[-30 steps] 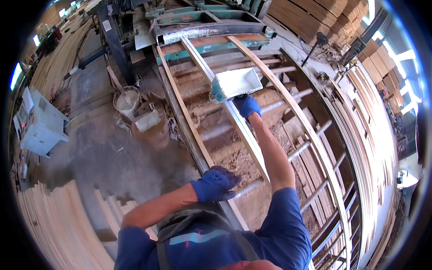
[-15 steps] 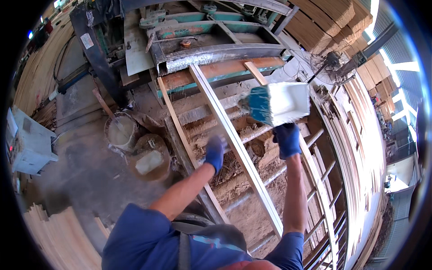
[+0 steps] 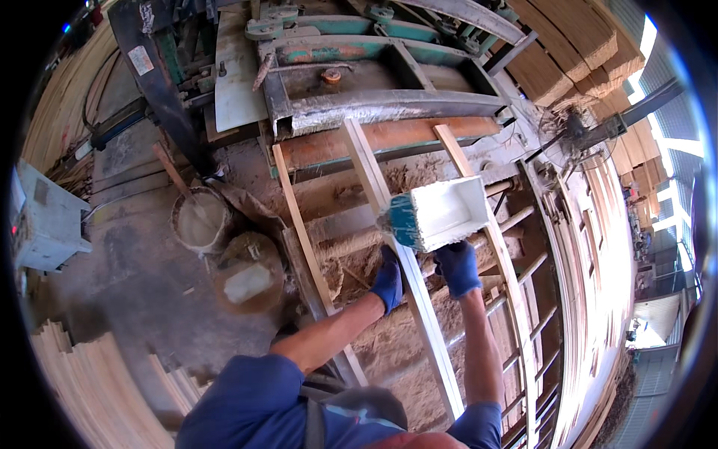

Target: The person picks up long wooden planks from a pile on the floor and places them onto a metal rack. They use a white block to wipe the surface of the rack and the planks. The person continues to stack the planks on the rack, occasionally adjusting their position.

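My right hand (image 3: 458, 269), in a blue glove, is closed round the grip of a hand-held glue spreader (image 3: 452, 215). The spreader has a white, glue-coated hopper and a teal roller end at its left. That roller end sits over a long pale wooden strip (image 3: 425, 318), hiding a bit of it; whether it touches cannot be told. My left hand (image 3: 388, 283), also blue-gloved, is at the left edge of this strip just below the roller, its fingers closed against the wood and partly hidden.
Another strip (image 3: 301, 224) lies to the left and one (image 3: 455, 150) to the right, across a metal frame (image 3: 396, 105). A glue bucket (image 3: 200, 221) with a stick stands on the left floor beside a round container (image 3: 250, 273). Timber stacks (image 3: 568, 45) rise at the far right.
The glue spreader has moved left and down, from right of the middle strip to over it. My left hand has moved right to that strip. The view has shifted slightly.
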The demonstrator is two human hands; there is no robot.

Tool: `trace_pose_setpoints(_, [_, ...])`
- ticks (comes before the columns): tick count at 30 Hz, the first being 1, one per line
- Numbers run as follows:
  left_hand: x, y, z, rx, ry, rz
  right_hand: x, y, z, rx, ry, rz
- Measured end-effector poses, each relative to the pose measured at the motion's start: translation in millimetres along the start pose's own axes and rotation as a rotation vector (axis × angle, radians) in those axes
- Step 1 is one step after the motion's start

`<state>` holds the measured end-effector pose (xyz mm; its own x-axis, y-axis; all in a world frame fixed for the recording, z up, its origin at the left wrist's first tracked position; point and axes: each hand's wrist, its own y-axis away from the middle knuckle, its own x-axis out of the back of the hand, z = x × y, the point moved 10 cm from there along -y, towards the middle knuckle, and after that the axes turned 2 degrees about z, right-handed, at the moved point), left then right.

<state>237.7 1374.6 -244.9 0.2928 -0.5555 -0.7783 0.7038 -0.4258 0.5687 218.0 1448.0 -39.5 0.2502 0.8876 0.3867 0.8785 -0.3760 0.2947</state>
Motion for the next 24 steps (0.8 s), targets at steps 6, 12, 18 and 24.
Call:
trace_pose_setpoints(6, [-1, 32, 5, 0.041, 0.019, 0.128, -77, -115, -74, 0.374, 0.686, 0.049])
trace_pose_setpoints(12, [-12, 50, 10, 0.062, 0.103, 0.119, -147, -170, -187, 0.423, 0.547, 0.151])
trace_pose_setpoints(18, [-9, 59, 11, 0.096, 0.143, 0.020, -116, -152, -154, 0.580, 0.615, 0.147])
trace_pose_setpoints(24, [-8, 35, 27, 0.057, 0.090, -0.273, -48, -65, -83, 0.347, 0.903, -0.008])
